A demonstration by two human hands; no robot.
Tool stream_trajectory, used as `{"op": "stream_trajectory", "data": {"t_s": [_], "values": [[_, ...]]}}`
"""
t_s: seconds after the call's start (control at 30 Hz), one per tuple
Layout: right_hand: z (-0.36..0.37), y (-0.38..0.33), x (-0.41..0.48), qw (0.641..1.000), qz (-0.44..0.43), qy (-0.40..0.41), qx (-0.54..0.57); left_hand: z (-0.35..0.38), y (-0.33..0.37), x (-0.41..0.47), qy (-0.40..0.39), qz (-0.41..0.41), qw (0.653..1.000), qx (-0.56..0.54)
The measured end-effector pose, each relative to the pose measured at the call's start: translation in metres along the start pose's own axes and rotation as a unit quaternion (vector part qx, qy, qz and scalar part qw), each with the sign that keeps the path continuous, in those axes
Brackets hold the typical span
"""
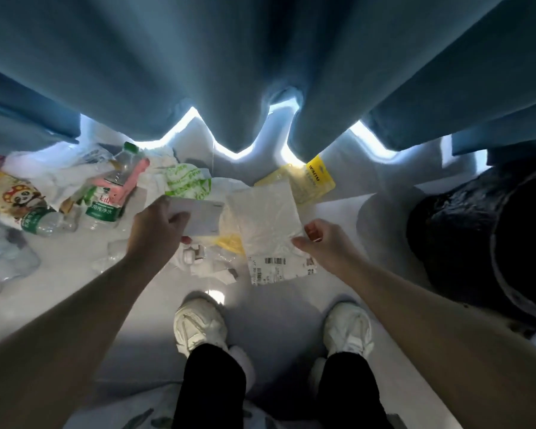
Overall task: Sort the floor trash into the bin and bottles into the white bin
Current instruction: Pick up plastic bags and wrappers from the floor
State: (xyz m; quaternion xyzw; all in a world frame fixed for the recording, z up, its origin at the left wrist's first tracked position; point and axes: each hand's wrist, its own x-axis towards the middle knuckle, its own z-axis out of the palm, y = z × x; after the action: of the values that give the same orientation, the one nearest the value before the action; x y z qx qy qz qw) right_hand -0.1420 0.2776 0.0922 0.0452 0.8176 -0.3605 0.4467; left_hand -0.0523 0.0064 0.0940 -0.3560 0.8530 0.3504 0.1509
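Over the floor pile, your left hand (pixel 158 224) clamps a white card (pixel 203 219); right hand (pixel 325 239) pinches the clear bag (pixel 265 218) by its edge. Carry both right to the black bin (pixel 464 230); bottles (pixel 106 199) lie far left.

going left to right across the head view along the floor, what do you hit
panda wrapper → green-label bottle → left hand with a white card → clear plastic bag pinched by the right hand → black-lined bin
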Motion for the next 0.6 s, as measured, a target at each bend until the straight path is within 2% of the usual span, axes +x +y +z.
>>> {"op": "stream_trajectory", "data": {"t_s": [0.2, 0.33, 0.5, 0.6], "values": [[-0.079, 0.011, -0.054, 0.998, -0.014, 0.047, 0.04, 0.009, 0.102, -0.046, -0.077, -0.012, 0.995, -0.055], [-0.167, 0.041, -0.094, 0.989, 0.004, 0.122, 0.08, 0.037, 0.188, -0.064, -0.129, 0.034, 0.99, -0.052], [-0.264, 0.101, -0.139, 0.956, 0.066, 0.23, 0.171, 0.094, 0.302, -0.093, -0.188, 0.099, 0.977, -0.023], [-0.299, 0.137, -0.152, 0.944, 0.109, 0.267, 0.161, 0.131, 0.356, -0.106, -0.205, 0.136, 0.969, 0.008]]}}
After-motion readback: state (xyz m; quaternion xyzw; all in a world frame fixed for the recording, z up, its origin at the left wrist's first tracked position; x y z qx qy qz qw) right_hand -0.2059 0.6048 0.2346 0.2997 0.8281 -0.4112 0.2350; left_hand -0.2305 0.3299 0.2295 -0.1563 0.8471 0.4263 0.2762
